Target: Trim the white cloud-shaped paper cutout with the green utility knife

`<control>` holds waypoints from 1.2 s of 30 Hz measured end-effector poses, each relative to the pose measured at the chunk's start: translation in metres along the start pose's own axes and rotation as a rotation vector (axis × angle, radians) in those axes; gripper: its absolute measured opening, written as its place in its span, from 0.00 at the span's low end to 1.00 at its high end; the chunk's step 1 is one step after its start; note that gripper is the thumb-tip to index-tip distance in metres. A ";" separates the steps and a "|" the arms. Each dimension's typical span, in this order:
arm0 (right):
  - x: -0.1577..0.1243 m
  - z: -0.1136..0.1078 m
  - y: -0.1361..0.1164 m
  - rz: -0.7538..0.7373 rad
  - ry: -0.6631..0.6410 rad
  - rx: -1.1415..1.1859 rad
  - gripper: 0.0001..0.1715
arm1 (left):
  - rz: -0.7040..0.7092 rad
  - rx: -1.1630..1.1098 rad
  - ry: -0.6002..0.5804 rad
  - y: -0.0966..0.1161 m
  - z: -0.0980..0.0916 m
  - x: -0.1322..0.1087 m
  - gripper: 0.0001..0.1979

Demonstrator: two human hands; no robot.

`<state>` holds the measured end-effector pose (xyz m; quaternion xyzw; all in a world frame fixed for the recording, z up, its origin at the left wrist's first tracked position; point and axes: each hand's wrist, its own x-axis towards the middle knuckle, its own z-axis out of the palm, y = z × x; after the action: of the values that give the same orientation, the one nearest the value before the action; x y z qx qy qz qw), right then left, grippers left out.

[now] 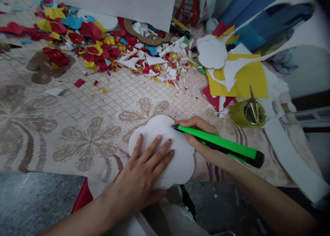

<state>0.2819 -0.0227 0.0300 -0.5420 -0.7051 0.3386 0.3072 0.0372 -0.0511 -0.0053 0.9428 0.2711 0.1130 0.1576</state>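
Your left hand lies flat on the white scalloped piece, fingers spread, its grip clasping nothing. The piece rests at the front edge of the tabletop. Your right hand has its grip closed around the green cutter, tip at the piece's upper right; contact cannot be confirmed. The yellow roll lies farther right, with scissors at its core.

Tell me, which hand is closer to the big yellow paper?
Right. The right hand, holding the green cutter, is below and left of the big yellow paper in the picture. The left hand is farther left and lower, spread on the white scalloped piece.
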 end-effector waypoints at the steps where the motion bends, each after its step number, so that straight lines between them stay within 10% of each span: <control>1: -0.002 0.001 0.000 0.011 0.014 0.012 0.11 | 0.001 -0.001 0.001 0.000 0.000 0.000 0.43; 36: -0.031 0.025 -0.004 -0.057 0.199 -0.038 0.16 | 0.002 -0.029 -0.009 -0.002 0.003 -0.001 0.44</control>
<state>0.2661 -0.0569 0.0168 -0.5585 -0.6924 0.2609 0.3750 0.0362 -0.0507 -0.0092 0.9412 0.2678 0.1128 0.1723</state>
